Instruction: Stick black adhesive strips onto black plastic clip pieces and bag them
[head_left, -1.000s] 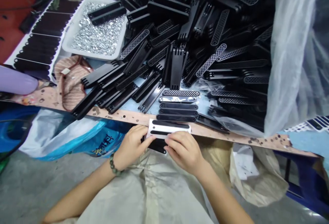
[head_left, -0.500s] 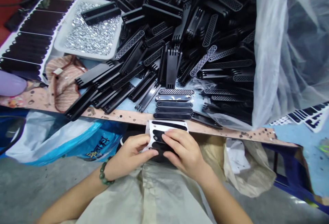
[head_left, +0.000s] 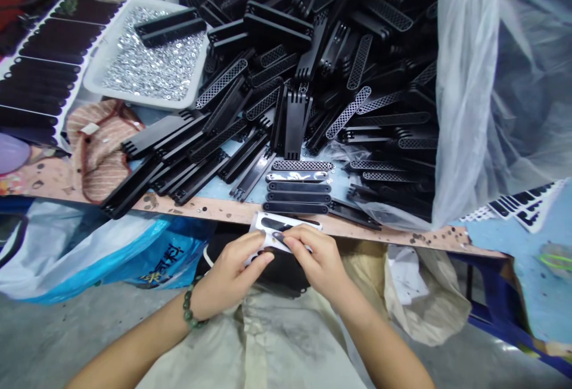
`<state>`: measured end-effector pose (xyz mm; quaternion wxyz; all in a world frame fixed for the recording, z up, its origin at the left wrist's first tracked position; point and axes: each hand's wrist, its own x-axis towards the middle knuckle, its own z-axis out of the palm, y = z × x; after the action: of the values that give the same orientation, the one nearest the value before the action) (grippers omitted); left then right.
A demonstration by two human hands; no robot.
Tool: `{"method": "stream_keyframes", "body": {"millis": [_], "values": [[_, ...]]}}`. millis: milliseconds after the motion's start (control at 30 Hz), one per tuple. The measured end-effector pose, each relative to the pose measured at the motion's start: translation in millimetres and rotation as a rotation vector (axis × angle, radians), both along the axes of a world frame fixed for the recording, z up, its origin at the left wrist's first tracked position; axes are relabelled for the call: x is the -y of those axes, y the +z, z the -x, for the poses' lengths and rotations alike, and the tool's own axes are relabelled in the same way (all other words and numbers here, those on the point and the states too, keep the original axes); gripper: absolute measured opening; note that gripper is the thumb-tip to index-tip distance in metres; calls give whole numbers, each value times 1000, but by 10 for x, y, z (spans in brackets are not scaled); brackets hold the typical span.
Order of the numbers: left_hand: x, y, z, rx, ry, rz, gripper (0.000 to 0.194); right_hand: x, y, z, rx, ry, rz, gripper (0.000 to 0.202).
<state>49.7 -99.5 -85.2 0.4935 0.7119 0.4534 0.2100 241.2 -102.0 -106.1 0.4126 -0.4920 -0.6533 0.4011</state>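
A white backing sheet with black strip stickers [head_left: 290, 222] is bent over just below the table's front edge. My left hand [head_left: 236, 267] grips its left side between thumb and fingers. My right hand [head_left: 315, 258] pinches one end of a black sticker [head_left: 277, 236], which looks partly lifted from the white sheet. Directly beyond the hands, several black bars [head_left: 295, 197] lie stacked in a row at the table's edge, with a mesh-patterned bar [head_left: 302, 165] at the far end of the row.
A white tray of small metal pieces [head_left: 147, 67] stands at the back left, beside sticker sheets [head_left: 49, 61] and a striped cloth [head_left: 100, 145]. Black parts [head_left: 295, 127] pile across the middle. Clear plastic [head_left: 467, 91] hangs at the right. Bags [head_left: 170, 252] hang below the edge.
My right thumb and fingers have closed on a sticker end and raised it from the sheet. The sheet is bent more between my hands. The whole view has shifted slightly.
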Motion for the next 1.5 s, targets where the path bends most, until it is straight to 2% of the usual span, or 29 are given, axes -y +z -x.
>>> {"method": "stream_keyframes", "body": {"millis": [67, 167, 233, 300, 367, 433, 500, 567, 633, 700, 833, 1000, 1333, 1500], "values": [[-14, -64, 8, 8, 82, 36, 27, -37, -53, 26, -33, -65, 43, 16], [-83, -136, 29, -9, 161, 28, 51, -81, -141, 57, -85, -70, 113, 18], [-167, -139, 56, -82, 113, -39, 43, -133, -174, 25, -160, -89, 176, 17], [-257, -110, 87, -157, 82, -96, 25, -239, -160, -73, -275, -185, 196, 15], [-331, -68, 105, -193, 89, -139, 17, -413, -91, -211, -329, -297, 137, 14], [-384, -29, 100, -217, 99, -210, 12, -640, 8, -330, -218, -324, -2, 13], [-427, 4, 67, -217, 107, -288, 10, -883, 90, -383, 11, -222, -149, 11], [-485, 29, 19, -185, 109, -307, 7, -1097, 116, -362, 223, -47, -251, 10], [-572, 43, -30, -166, 127, -277, 5, -1253, 83, -302, 366, 92, -304, 12], [-690, 43, -69, -198, 168, -281, 12, -1346, 18, -248, 458, 156, -336, 15], [-934, 9, -113, -394, 115, -407, 34, -1411, -78, -231, 516, 205, -389, 17], [-1066, -33, -146, -627, 31, -437, 39, -1439, -71, -250, 527, 235, -418, 17], [-1049, -55, -147, -644, 6, -394, 43, -1432, -144, -253, 438, 216, -463, 15], [-1061, -61, -130, -654, -21, -387, 45, -1431, -106, -225, 488, 202, -484, 14]]}}
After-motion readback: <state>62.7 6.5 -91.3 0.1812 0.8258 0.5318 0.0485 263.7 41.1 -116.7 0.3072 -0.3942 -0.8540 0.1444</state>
